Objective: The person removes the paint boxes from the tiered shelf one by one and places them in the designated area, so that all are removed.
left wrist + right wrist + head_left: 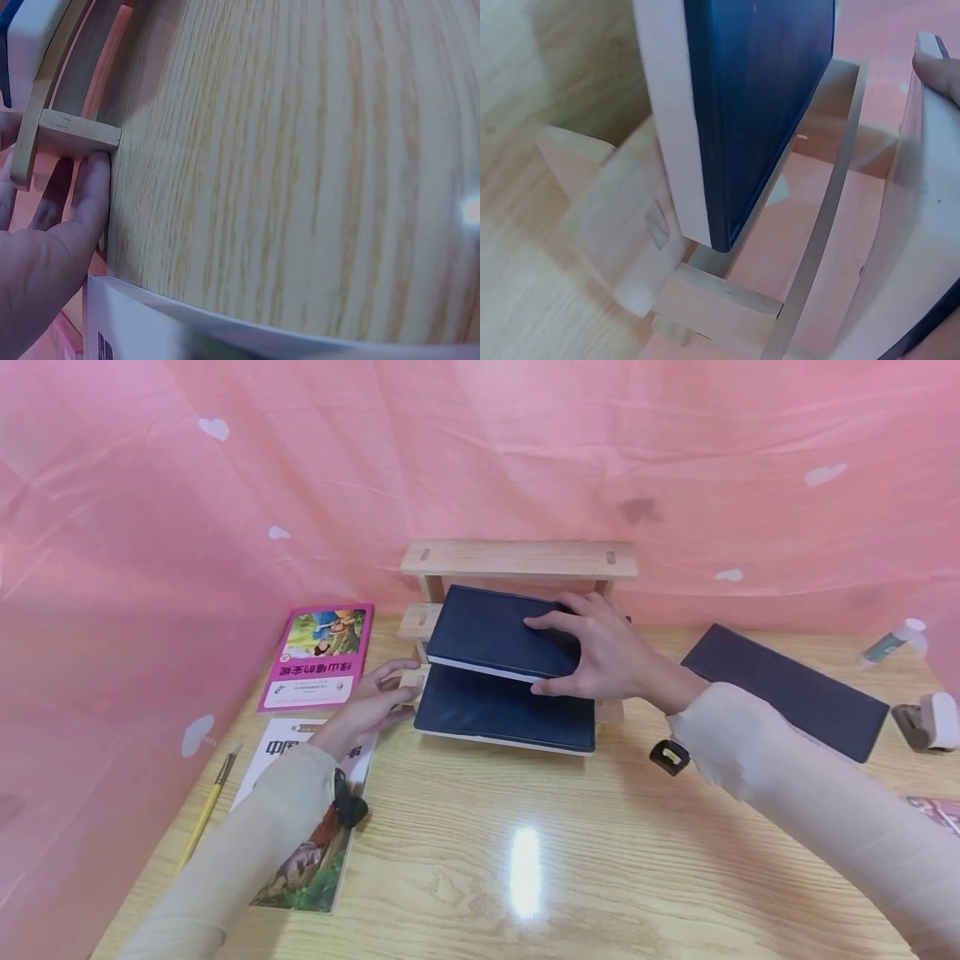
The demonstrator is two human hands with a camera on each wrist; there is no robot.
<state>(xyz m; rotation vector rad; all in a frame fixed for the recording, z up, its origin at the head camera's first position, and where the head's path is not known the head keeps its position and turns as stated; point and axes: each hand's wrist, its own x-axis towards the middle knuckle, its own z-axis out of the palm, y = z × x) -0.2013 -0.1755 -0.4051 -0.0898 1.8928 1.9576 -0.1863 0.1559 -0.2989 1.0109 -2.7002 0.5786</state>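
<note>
A stepped wooden rack (517,558) stands at the back of the table. On its lowest step leans a dark blue hardcover book (502,708), also close in the right wrist view. Above it, my right hand (600,647) grips a second dark blue hardcover book (487,627) by its right part, thumb at the near edge. In the right wrist view a gap separates the two books over the rack's slats. My left hand (375,702) holds the left end of the rack's lowest step; the left wrist view shows fingers on both sides of the plank (45,97).
At left lie a pink picture book (315,660), a white-covered book (318,877) and a yellow-handled brush (206,814). A dark flat case (787,689), a glue stick (892,642) and a stapler-like object (926,722) lie at right. Pink cloth (517,460) hangs behind.
</note>
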